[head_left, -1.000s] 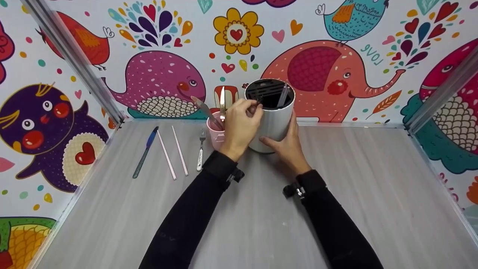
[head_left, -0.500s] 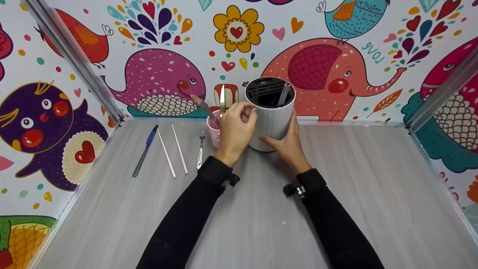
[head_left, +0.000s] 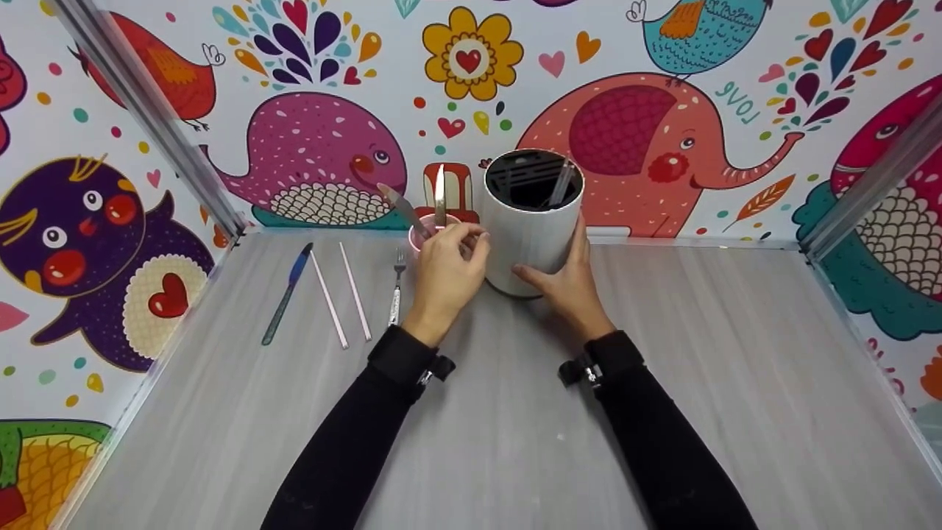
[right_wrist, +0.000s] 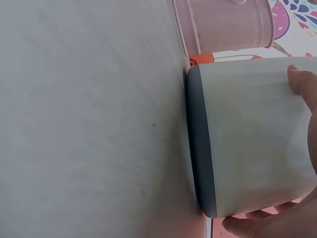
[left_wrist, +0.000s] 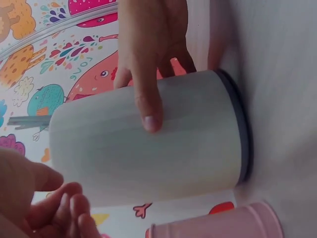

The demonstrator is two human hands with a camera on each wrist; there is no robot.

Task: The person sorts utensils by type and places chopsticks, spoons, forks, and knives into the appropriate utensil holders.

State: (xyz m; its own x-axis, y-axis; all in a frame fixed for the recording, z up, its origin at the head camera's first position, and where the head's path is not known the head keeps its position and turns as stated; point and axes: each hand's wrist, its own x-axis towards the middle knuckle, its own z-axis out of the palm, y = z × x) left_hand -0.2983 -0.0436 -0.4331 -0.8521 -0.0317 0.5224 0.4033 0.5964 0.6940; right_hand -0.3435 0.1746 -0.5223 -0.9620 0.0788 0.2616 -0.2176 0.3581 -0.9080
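My right hand [head_left: 572,288] grips the side of a white cylindrical utensil holder [head_left: 526,246], its thumb on the near side and its fingers round the far side. The holder stands upright, with a black slotted inside and a dark base band [right_wrist: 199,144]. Clear stick-like pieces [head_left: 561,184] poke out of its top. Left of the holder is my left hand [head_left: 449,276], its fingers loosely curled; the left wrist view shows nothing in them. Just behind that hand stands a pink cup [right_wrist: 225,27], partly hidden in the head view. Two knives with upright blades [head_left: 440,195] lean in it.
On the table to the left lie a blue-handled knife [head_left: 287,294], two pale pink sticks [head_left: 355,292] and a fork [head_left: 398,276] with a patterned handle. Cartoon-printed walls [head_left: 471,125] close off the back and both sides.
From the holder's rim my left hand has moved left and down, in front of the pink cup. Its fingers have come away from the rim. My right hand keeps its grip.
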